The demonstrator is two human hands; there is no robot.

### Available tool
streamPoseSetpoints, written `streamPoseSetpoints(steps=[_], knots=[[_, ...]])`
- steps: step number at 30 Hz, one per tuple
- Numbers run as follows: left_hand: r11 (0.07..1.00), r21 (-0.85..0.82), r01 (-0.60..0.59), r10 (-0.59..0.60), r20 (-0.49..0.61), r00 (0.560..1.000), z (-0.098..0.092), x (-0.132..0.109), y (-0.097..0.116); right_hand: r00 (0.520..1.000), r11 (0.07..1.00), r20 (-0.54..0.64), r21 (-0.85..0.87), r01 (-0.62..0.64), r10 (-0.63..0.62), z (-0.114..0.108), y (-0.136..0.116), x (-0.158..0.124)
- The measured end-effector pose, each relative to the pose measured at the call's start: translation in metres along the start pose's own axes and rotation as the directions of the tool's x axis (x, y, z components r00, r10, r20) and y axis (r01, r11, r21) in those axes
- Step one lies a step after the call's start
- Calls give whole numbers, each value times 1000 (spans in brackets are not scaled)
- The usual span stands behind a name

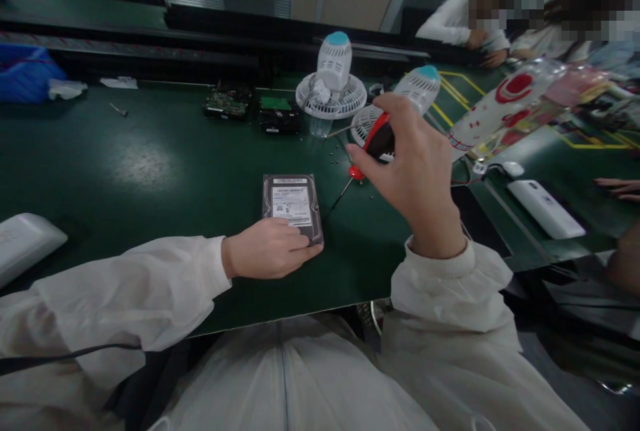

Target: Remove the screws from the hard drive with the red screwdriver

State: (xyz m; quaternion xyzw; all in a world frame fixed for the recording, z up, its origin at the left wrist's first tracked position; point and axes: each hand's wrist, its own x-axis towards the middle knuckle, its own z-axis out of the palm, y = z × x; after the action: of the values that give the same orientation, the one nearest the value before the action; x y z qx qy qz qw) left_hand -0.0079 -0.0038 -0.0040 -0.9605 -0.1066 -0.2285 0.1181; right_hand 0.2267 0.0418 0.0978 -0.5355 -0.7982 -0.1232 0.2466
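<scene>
A hard drive with a white label lies label-up on the green table in front of me. My left hand grips its near end, fingers across the lower label and one digit along the front edge. In my right hand is a screwdriver with a red and black handle, tilted so its shaft points down and left. The tip is just right of the drive, apart from it as far as I can see. Several tiny screws are scattered beyond the screwdriver.
Two more drives lie toward the back, beside white fans with blue caps. A clear cup stands under one fan. Bottles and a white device are to the right. Other people sit at the far right.
</scene>
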Motion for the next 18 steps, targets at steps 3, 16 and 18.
streamPoseSetpoints(steps=[3,16,18], knots=[[1000,-1,1,-1,-19,1000,-1,1,0,996,997,-88,77,25,-18,6,10,-3],[999,-33,7,-7,-16,1000,-2,3,1,852,968,-522,197,159,-34,9,11,-27],[999,-36,6,-6,-14,1000,-2,4,1,866,956,-499,234,175,-36,9,10,-28]])
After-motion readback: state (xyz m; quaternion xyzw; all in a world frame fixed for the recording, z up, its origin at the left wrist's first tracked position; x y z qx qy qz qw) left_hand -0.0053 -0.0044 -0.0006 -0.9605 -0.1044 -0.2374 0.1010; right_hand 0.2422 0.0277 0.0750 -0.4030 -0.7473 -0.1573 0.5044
